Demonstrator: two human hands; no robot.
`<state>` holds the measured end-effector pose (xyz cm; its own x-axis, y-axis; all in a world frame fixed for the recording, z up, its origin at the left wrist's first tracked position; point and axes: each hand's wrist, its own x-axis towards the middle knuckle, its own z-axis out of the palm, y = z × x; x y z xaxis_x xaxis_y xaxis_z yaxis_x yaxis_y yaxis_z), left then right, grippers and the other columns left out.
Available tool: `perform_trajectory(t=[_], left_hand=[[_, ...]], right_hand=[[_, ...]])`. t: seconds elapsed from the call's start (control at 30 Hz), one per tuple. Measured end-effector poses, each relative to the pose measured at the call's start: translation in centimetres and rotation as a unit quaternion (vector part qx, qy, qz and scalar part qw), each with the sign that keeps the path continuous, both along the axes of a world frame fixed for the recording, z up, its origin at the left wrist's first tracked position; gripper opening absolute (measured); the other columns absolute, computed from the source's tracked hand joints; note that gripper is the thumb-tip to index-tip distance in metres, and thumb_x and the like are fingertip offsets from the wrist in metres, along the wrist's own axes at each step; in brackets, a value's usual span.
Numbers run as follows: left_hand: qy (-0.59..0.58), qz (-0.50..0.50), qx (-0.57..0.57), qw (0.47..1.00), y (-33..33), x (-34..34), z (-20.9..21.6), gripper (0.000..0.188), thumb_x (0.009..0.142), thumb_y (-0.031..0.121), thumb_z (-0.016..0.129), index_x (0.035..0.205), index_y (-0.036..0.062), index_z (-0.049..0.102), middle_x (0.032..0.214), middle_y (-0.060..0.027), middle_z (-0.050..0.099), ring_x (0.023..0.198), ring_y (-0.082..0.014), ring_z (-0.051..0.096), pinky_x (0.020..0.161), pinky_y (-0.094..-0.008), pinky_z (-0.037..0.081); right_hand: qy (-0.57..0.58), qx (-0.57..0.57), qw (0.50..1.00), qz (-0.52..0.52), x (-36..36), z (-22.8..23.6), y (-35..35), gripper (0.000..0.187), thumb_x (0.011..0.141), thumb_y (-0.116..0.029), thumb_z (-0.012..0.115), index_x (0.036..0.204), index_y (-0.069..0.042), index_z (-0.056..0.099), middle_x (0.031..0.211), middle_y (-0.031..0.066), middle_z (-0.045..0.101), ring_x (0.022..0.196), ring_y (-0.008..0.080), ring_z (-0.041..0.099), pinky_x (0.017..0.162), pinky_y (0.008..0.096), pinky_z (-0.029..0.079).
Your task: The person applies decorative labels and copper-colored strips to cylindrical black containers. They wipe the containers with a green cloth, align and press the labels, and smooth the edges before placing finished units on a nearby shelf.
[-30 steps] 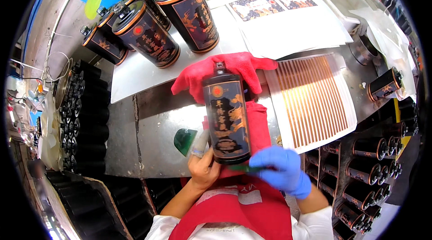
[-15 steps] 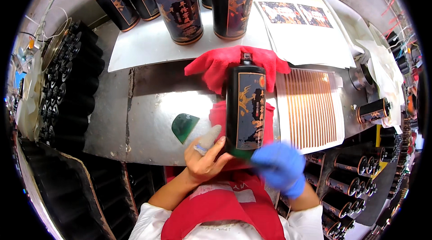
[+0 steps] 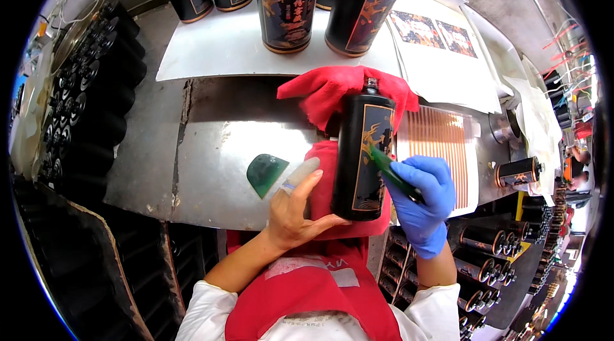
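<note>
A black bottle [image 3: 348,155] with a dark, gold-patterned label lies on folded red cloth [image 3: 323,174], its neck pointing away from me. My right hand [image 3: 425,200], in a blue glove, grips a dark green scraper [image 3: 400,176], whose tip meets the label. Low at the bottle's left side is my left hand [image 3: 288,216], bare except for a pale finger cover. Its thumb reaches the bottle's base while the other fingers stand apart from it. A second green scraper [image 3: 265,174] lies on the metal table left of that hand.
Several large black canisters [image 3: 288,5] stand on a white board at the back. Right of the bottle is a sheet of copper-striped strips [image 3: 441,133]. Another labelled bottle [image 3: 517,172] lies at the far right. Dark bottles [image 3: 83,104] are stacked at the left.
My right hand has risen from the bottle's base to the label, where the green scraper now shows clearly. My left thumb has shifted to the base. The whole view has shifted slightly.
</note>
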<state>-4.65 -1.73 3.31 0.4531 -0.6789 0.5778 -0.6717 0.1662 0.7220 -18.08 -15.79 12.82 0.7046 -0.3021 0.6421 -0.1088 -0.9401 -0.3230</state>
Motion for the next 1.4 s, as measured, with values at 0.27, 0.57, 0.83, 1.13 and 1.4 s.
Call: perform_trajectory(t=[0.27,0.57,0.83,1.13,1.4], left_hand=[[-0.042,-0.034,0.003,0.999,-0.4,1.4,-0.9,0.082,0.059,0.036,0.083,0.121,-0.0031,0.048,0.108,-0.0214,0.060,0.095,-0.0363,0.061,0.083,-0.0391,0.048],[-0.008,-0.102,0.089,0.991,-1.5,1.3,1.8,0.115,0.050,0.034,0.089,0.135,-0.0072,0.025,0.127,-0.0259,0.045,0.118,-0.0362,0.047,0.099,-0.0404,0.038],[0.038,-0.159,0.095,0.982,-3.9,0.1,2.6,0.106,0.065,0.016,0.081,0.137,-0.0151,0.010,0.111,-0.0208,0.059,0.094,-0.0355,0.061,0.079,-0.0364,0.048],[0.034,-0.128,0.104,0.986,-3.2,-0.6,2.5,0.103,0.057,0.019,0.087,0.135,-0.0113,0.027,0.113,-0.0204,0.057,0.102,-0.0288,0.059,0.088,-0.0336,0.046],[0.036,-0.138,0.103,0.984,-3.0,-0.5,2.0,0.106,0.056,0.019,0.087,0.137,-0.0087,0.025,0.125,-0.0228,0.050,0.110,-0.0303,0.054,0.093,-0.0346,0.042]], right_hand=[[0.273,0.108,0.953,0.074,0.0,2.4,1.7,0.035,0.075,-0.017,0.068,0.108,-0.014,0.060,0.079,0.0044,0.060,0.069,0.0216,0.060,0.052,0.0345,0.047],[0.026,0.171,0.978,-0.117,5.9,3.7,-12.8,0.020,0.079,-0.011,0.060,0.099,-0.008,0.058,0.085,0.0104,0.063,0.079,0.0232,0.062,0.076,0.0295,0.048],[-0.189,0.635,0.676,-0.322,-21.1,-4.6,-18.9,0.026,0.083,-0.030,0.064,0.069,-0.008,0.061,0.061,-0.0029,0.048,0.057,0.0081,0.045,0.055,0.0210,0.036],[0.113,0.177,0.676,-0.707,-28.1,-14.3,-12.9,0.067,0.054,-0.047,0.085,0.090,0.000,0.053,0.079,0.0047,0.055,0.069,0.0157,0.052,0.067,0.0289,0.045],[-0.163,0.684,0.538,-0.465,-32.1,-12.9,-9.6,0.018,0.077,-0.023,0.070,0.088,-0.009,0.066,0.064,-0.0044,0.053,0.049,0.0057,0.047,0.039,0.0194,0.031]])
